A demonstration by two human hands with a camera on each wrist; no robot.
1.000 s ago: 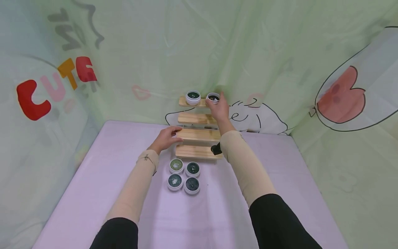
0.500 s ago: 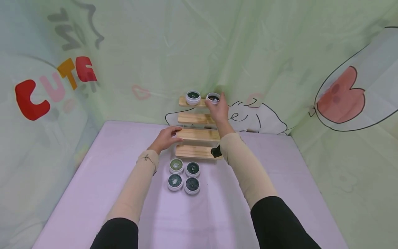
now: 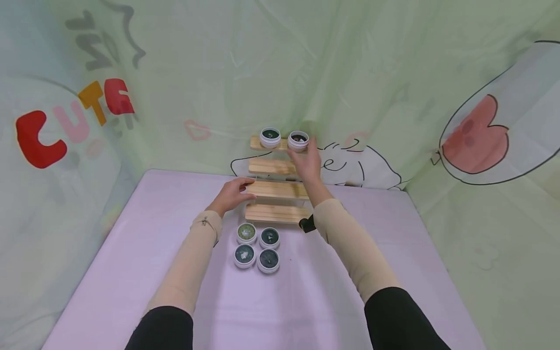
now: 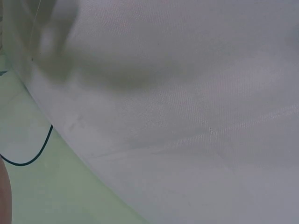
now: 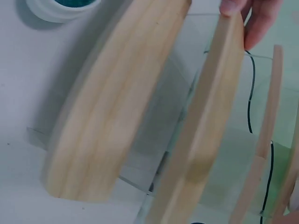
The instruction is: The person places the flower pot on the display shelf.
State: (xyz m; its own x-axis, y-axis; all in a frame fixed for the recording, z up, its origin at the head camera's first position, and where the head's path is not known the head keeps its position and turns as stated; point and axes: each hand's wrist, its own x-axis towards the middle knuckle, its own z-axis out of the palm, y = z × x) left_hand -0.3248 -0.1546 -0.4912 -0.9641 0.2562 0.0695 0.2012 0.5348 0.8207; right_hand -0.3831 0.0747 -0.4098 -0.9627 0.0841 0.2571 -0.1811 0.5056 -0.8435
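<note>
A tiered wooden display stand (image 3: 280, 189) with clear side supports stands at the back of the table. My left hand (image 3: 232, 196) pinches the left end of its second board from the bottom, also seen in the right wrist view, where those fingers (image 5: 261, 23) hold the board's end. On the top board are two small white jars: one with dark green contents (image 3: 270, 138) at the left, one with dark contents (image 3: 298, 141) at the right. My right hand (image 3: 308, 163) is just below and beside the right jar, thumb and fingers spread apart around its near side.
Several white jars (image 3: 256, 247) with green and dark contents stand grouped on the lilac tablecloth (image 3: 280, 311) before the stand. A printed green curtain (image 3: 210, 73) hangs close behind the top board. The left wrist view shows mostly cloth.
My right hand has loosened from the right jar and drawn slightly down and back; the jar stays on the top board. My left hand keeps its hold on the stand.
</note>
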